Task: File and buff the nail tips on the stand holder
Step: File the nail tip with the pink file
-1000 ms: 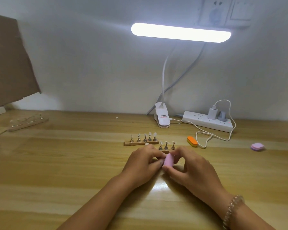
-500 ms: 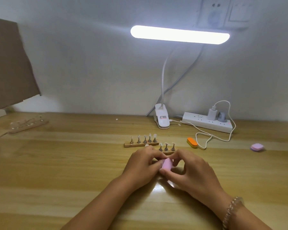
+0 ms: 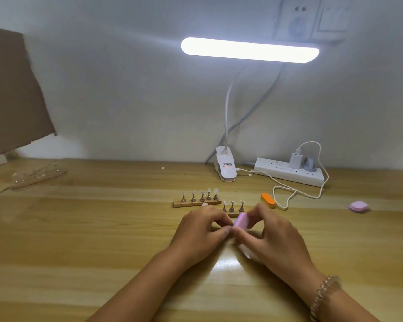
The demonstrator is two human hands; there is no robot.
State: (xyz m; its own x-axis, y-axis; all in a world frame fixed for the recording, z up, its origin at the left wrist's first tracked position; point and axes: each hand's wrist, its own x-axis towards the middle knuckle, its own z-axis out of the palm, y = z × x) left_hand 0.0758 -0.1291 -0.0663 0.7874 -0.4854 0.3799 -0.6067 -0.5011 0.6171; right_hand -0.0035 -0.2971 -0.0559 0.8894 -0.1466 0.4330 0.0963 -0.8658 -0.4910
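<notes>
My right hand (image 3: 272, 238) grips a pink buffer block (image 3: 240, 220) between thumb and fingers. My left hand (image 3: 199, 231) is curled, its fingertips pinched together right against the block's lower end; whatever it pinches is hidden. Just behind the hands a wooden stand holder (image 3: 234, 214) carries three metal pegs with clear nail tips. A second wooden stand holder (image 3: 197, 203) with several pegs and tips lies behind and to the left.
An orange buffer block (image 3: 268, 200) lies right of the stands beside a white cable (image 3: 286, 194). A pink-purple block (image 3: 358, 206) sits far right. A lamp clip (image 3: 226, 167) and power strip (image 3: 289, 174) stand by the wall. Another wooden holder (image 3: 39, 176) lies far left.
The pink block has tilted and shifted slightly up and right in my right hand, a small rubbing stroke. Both hands stay in the same spot.
</notes>
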